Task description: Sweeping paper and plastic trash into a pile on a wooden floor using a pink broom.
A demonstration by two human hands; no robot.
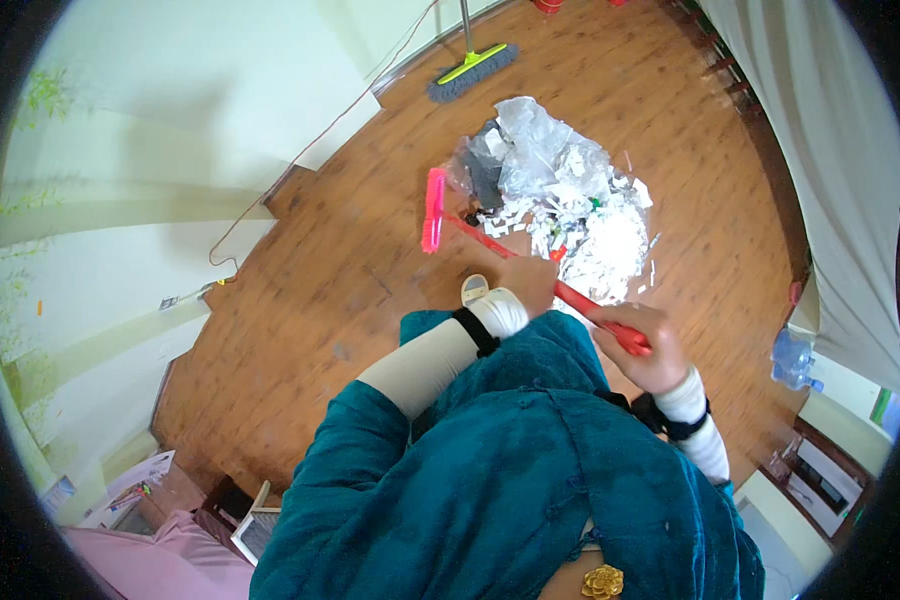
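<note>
With both hands I hold a long-handled broom slantwise in front of me; its red handle (578,298) runs from lower right to upper left. My left hand (531,283) wraps round the middle of the handle. Near its top end my right hand (654,352) is closed on the grip. The pink broom head (434,210) is out to the left, over the wooden floor; whether its bristles touch the floor I cannot tell. Right of the head lies a heap of white paper scraps (607,240), with crumpled clear plastic (535,150) on its far side and a dark grey piece beside it.
A second broom with a yellow-green and grey head (472,72) stands at the far wall. A thin cord (315,140) runs along the left wall. A pale curtain (810,130) hangs at the right, with a blue water bottle (794,358) nearer me. Pink cloth (165,555) is at lower left.
</note>
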